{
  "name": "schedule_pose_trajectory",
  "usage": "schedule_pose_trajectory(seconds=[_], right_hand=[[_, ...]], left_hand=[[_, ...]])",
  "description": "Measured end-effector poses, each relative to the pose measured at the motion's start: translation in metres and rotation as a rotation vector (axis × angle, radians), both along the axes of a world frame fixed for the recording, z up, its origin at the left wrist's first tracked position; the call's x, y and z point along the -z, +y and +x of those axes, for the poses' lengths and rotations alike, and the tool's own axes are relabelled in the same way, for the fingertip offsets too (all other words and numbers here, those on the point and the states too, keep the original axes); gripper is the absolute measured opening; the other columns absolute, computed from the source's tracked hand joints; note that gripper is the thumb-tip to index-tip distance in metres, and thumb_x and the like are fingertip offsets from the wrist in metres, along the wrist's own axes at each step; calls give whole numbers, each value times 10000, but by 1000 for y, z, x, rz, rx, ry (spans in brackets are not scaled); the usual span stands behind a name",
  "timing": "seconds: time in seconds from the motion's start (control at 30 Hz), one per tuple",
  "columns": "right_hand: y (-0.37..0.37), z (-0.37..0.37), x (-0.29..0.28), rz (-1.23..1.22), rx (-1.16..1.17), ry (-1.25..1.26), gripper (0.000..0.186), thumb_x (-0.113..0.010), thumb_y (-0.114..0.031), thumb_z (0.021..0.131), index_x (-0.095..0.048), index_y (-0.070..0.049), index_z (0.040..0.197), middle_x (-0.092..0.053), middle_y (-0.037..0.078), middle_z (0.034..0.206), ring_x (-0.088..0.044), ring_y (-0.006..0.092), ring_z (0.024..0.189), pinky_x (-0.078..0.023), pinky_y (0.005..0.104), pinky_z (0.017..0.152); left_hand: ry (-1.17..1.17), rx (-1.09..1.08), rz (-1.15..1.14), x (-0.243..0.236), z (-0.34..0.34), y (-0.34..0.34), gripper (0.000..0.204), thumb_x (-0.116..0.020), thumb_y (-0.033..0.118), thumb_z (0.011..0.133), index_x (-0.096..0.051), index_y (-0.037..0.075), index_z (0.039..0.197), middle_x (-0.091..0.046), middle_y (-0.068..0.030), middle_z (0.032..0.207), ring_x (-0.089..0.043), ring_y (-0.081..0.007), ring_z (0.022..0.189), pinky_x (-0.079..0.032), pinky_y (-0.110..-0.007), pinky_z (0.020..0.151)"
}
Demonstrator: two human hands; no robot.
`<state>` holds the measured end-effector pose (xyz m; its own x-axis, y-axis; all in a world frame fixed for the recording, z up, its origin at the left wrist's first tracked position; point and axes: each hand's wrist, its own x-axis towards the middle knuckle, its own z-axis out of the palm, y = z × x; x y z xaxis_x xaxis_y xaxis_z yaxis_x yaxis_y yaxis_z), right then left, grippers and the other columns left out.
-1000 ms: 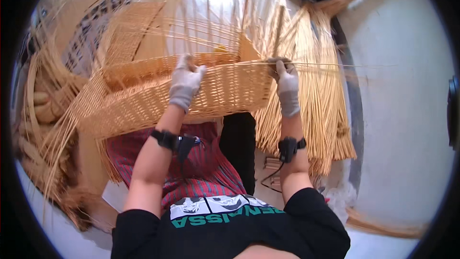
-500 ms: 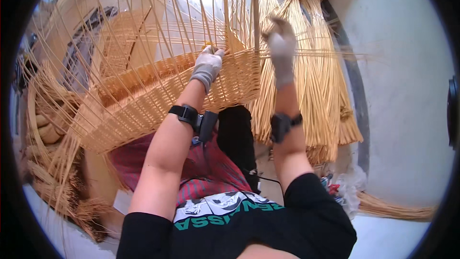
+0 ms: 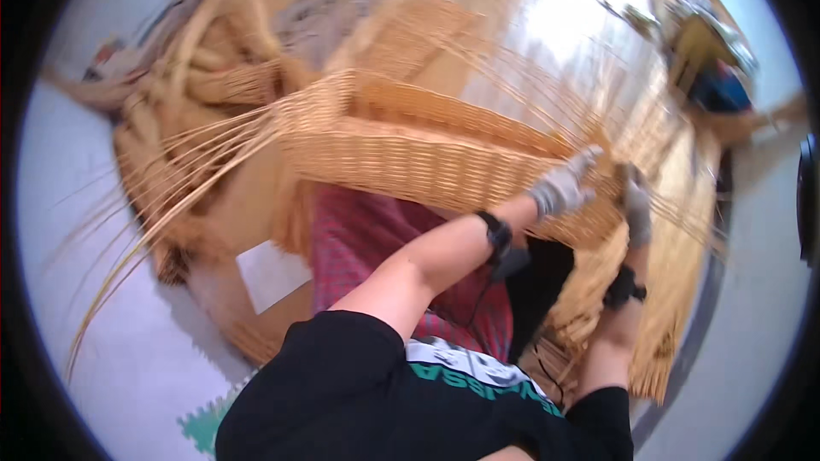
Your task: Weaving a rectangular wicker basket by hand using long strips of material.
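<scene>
1. Head view: a long, box-shaped basket of woven tan wicker [image 3: 410,166] lies across the middle, above the person's lap, its inside facing up and its right end by both hands
2. The left hand [image 3: 559,189], in a pale grey knitted glove, is at the basket's front wall near that right end, its fingers at the rim and its thumb lower, on the outer side; blur hides whether this grip is tight on the wicker
3. The right hand [image 3: 635,205], gloved alike, is just beside the basket's right corner, at thin loose strands; it is smeared by motion, so whether its grip is open or closed cannot be told
4. Long, loose straw-coloured strands [image 3: 184,212] fan out from the basket's left end, bending down toward the lower left
5. A black strapped device [image 3: 504,249] sits on the left forearm, another on the right
6. Below the basket, a red striped cloth [image 3: 363,235] covers part of the lap
7. Around it are a heap of thick tan bundles [image 3: 192,115] at left, a flat woven tan panel [image 3: 418,43] behind, and pale yellow canes [image 3: 679,299] at right
</scene>
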<state>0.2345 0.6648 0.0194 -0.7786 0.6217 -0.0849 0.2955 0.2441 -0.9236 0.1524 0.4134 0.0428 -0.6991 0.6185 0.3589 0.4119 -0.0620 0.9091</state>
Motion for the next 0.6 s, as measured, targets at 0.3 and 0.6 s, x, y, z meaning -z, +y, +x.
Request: schedule_pose_trajectory(seconds=[0.3,0.6], right_hand=[[-222,-8,55,101,183,292,290,-605,-27,977,-599,1,1266,-642,101,1202,-600,201,1107,-470,319,1008],[-584,-83,-60,222,-1431,424,200,-636,-213,934,-695,-141,1112,-683,122,1059,-657,340,1038,-541,437,898]], left_hand=[[-127,-1385,-588,42,-59,-460,533,-775,318,888,-614,-42,1246,-683,-225,1159,-648,-377,1061,-497,-417,986],[75,-804,-254,-4,-72,-501,481,-689,356,961,-619,-26,1245,-709,-136,975,-668,-240,885,-537,-350,816]])
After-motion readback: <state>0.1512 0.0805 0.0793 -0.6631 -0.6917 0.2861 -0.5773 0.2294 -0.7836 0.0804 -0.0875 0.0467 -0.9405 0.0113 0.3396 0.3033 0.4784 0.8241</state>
